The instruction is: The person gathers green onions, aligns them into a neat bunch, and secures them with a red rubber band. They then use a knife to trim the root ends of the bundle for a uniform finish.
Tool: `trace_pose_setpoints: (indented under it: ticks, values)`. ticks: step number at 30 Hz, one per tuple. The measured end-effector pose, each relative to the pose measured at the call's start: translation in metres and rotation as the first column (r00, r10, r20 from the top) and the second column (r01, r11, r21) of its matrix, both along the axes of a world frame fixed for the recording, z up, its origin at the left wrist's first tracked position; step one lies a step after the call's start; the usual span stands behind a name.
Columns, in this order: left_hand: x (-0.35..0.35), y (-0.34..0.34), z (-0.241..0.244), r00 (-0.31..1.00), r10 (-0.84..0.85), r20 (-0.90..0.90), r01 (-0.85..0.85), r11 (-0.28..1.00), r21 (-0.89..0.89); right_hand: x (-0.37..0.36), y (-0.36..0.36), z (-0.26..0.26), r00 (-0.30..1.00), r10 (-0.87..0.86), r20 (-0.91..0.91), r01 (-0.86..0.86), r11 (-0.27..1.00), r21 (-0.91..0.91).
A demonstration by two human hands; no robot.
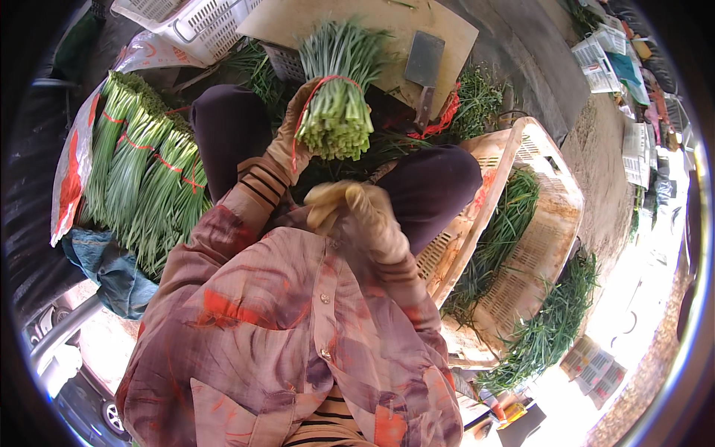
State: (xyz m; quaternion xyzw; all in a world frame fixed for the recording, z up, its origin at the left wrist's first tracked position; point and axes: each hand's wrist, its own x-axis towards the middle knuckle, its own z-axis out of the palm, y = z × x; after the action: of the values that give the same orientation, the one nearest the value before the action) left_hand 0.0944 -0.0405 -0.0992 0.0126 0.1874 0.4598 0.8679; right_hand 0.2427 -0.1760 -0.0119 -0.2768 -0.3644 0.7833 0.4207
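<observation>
A bundle of green leafy stalks (335,112), perhaps garlic chives, stands with its cut ends towards me and a red tie around it. My left hand (296,131), in a tan glove, grips its left side. Close to my chest, below the bundle, my gloved right hand (354,209) is blurred, its fingers bent; whether it holds anything cannot be told. Beyond my knees, a cleaver (424,56) lies on a board (346,12), its handle over the near edge. Red strands (444,120) hang beside that handle.
Tied bundles (151,162) lie on a sheet at my left. At my right a stained plastic crate (522,251) holds loose greens, with more greens (558,324) outside it. White crates (209,33) stand at the upper left. Trimmings (480,100) lie by the board.
</observation>
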Motion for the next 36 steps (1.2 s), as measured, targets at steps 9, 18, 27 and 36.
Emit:
trace_pose_setpoints:
  ticks: [9,18,27,36]
  values:
    - [0.005,-0.01,0.054,0.991,0.133,-0.014,-0.132,0.99,0.058,0.017,0.061,0.007,0.265,-0.883,0.389,-0.086,0.38,0.921]
    - [0.001,0.005,0.046,0.909,0.257,-0.328,-0.229,0.966,0.123,0.001,0.011,-0.058,0.14,-0.814,0.564,-0.267,0.517,0.813]
    - [0.005,-0.001,0.088,0.809,0.386,-0.443,-0.312,0.921,0.234,0.019,0.056,0.012,0.258,-0.874,0.412,0.08,0.445,0.892]
    - [-0.001,0.009,0.099,0.745,0.505,-0.435,-0.327,0.846,0.422,-0.003,-0.009,-0.085,0.462,-0.417,0.783,-0.034,0.874,0.485]
